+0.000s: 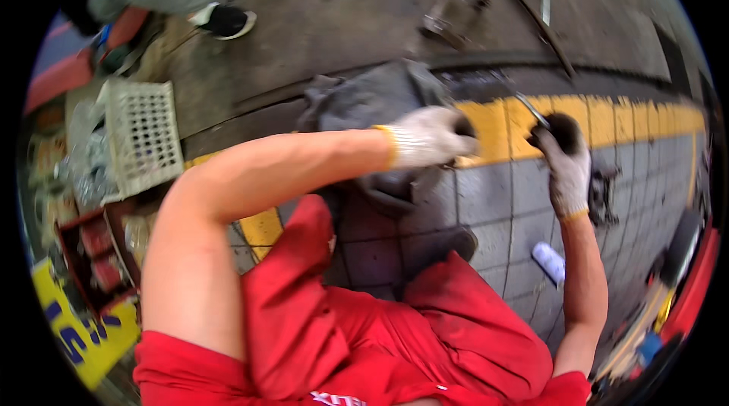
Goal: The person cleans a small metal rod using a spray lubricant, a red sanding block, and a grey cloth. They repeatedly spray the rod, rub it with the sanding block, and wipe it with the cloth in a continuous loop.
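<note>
My left hand (429, 136), in a white knit glove with dark-stained fingers, is in front of me, its fingers curled inward. Whether anything sits in that grip is hidden. Beneath and beside it a dark grey cloth (372, 102) lies bunched between my knees and the yellow floor stripe. To the right, my right hand (568, 159) wears a matching glove, and its fingers close around a slim metal rod-shaped tool (531, 108) that points up and left. The tool's lower end is hidden in the dark-stained fingers. The two hands are apart.
A rusty metal bracket (454, 15) and a long bar (543, 26) lie ahead. Near my right arm are a white spray can (548, 263) and a dark metal part (604, 195). Leftward stand a white crate (144, 140) and red toolbox (83, 235). Another person's shoe (230, 21) is far left.
</note>
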